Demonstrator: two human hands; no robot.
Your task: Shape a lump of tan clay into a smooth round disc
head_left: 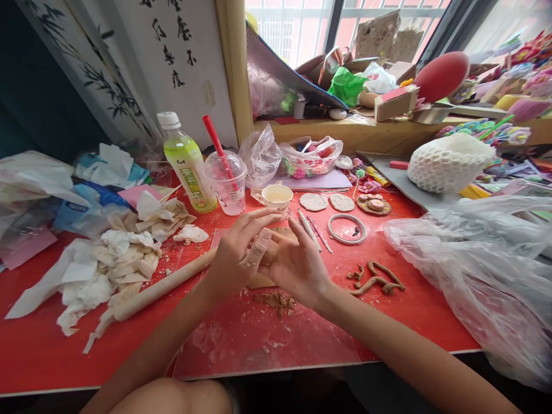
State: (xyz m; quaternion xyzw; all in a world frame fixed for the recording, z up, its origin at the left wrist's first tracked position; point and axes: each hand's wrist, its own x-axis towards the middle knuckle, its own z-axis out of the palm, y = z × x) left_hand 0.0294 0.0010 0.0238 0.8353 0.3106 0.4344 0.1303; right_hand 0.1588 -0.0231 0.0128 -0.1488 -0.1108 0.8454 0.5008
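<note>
Above a red work surface my two hands meet, palm towards palm. My left hand (241,244) lies across the fingers of my right, its fingers stretched out and its thumb dusted with pale powder. Turned partly upward, my right hand (299,267) has its fingers stretched under the left and its thumb raised. Whatever may lie between the palms is hidden. Below them a flat brown clay slab (260,282) shows in part, with clay scraps (278,301) in front. Left of the hands is a wooden rolling pin (166,286); right of them lie brown clay coils (374,280).
Behind the hands stand a paper cup (277,196), a plastic cup (228,192) with red straw, and a drink bottle (187,167). Two modelling tools (314,231) and a ring (347,229) lie right. Crumpled tissues (116,259) cover the left; a plastic bag (470,253) the right.
</note>
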